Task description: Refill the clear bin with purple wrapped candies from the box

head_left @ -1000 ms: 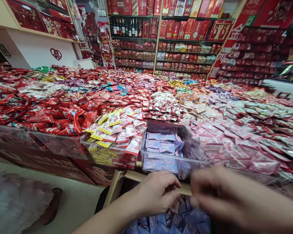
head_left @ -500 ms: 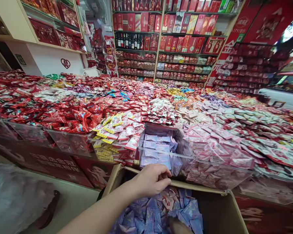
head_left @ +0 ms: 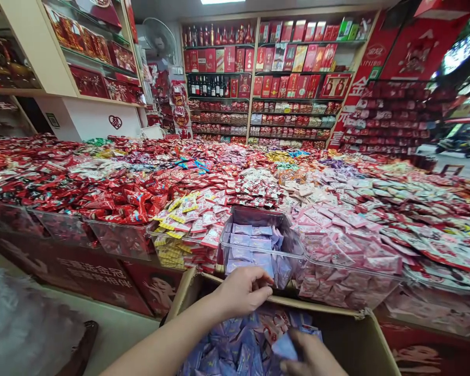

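My left hand (head_left: 247,291) is above the far rim of a cardboard box (head_left: 321,304), its fingers curled in beside the thumb. Whatever lies inside those fingers, if anything, is hidden. Down in the box, my right hand (head_left: 311,351), blurred by motion, grips a purple candy packet (head_left: 285,347). Many more purple packets (head_left: 223,355) lie loose below, with a few pinkish-red ones among them. Just beyond the left hand stands a clear plastic bin (head_left: 300,248), partly filled with neat rows of purple packets (head_left: 241,240).
Pink packets (head_left: 344,245) heap up right of the bin, yellow and white ones (head_left: 191,209) to its left. Red packets (head_left: 121,203) cover the display farther left. Shelves of boxes and bottles (head_left: 219,60) line the back. A whitish bag (head_left: 27,324) sits at lower left.
My right hand has come into fuller view, rising among the packets with a purple one in its fingers. My left hand stays almost still. The camera view has tilted up slightly.
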Demonstrator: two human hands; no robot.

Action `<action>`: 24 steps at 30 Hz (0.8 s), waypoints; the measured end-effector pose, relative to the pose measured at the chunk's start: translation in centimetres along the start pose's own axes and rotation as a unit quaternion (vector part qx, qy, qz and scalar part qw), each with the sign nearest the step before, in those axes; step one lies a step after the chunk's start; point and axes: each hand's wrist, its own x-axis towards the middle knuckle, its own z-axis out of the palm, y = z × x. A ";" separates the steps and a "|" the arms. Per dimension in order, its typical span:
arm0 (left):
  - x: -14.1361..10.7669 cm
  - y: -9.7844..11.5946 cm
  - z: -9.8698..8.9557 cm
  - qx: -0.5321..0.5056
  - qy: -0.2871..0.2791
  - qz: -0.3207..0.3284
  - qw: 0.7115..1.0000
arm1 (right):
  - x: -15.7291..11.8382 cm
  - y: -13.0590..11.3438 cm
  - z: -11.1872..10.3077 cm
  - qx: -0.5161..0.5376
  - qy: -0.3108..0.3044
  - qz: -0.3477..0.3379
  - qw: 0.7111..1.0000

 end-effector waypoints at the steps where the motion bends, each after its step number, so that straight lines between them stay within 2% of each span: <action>1: 0.0 0.2 0.0 -0.035 -0.003 -0.010 0.999 | 0.0 -0.4 -0.6 0.076 0.025 -0.017 0.997; 3: 0.0 0.9 0.0 -0.138 -0.027 -0.025 0.990 | -0.3 -1.9 -1.8 0.240 0.088 -0.049 0.966; 5: -0.2 2.0 0.2 -0.248 -0.082 -0.033 0.965 | -0.6 -4.0 -3.2 0.337 0.140 -0.055 0.929; 7: -0.3 3.2 0.4 -0.316 -0.131 -0.031 0.939 | -0.7 -6.0 -4.4 0.376 0.175 -0.055 0.908; 10: -0.1 4.5 0.7 -0.341 -0.123 -0.027 0.931 | -0.2 -7.5 -5.4 0.390 0.198 -0.078 0.896; 14: 0.9 4.8 0.5 -0.310 -0.095 -0.085 0.942 | 0.7 -7.2 -5.3 0.392 0.241 -0.085 0.884; 19: 2.2 4.5 0.4 -0.329 -0.085 -0.094 0.936 | 1.3 -6.4 -5.1 0.421 0.300 -0.080 0.852; 21: 2.5 4.4 0.5 -0.340 -0.087 -0.098 0.931 | 1.4 -6.2 -5.1 0.435 0.295 -0.073 0.847; 24: 2.7 4.4 0.4 -0.342 -0.073 -0.104 0.931 | 1.4 -6.0 -5.3 0.438 0.266 -0.077 0.855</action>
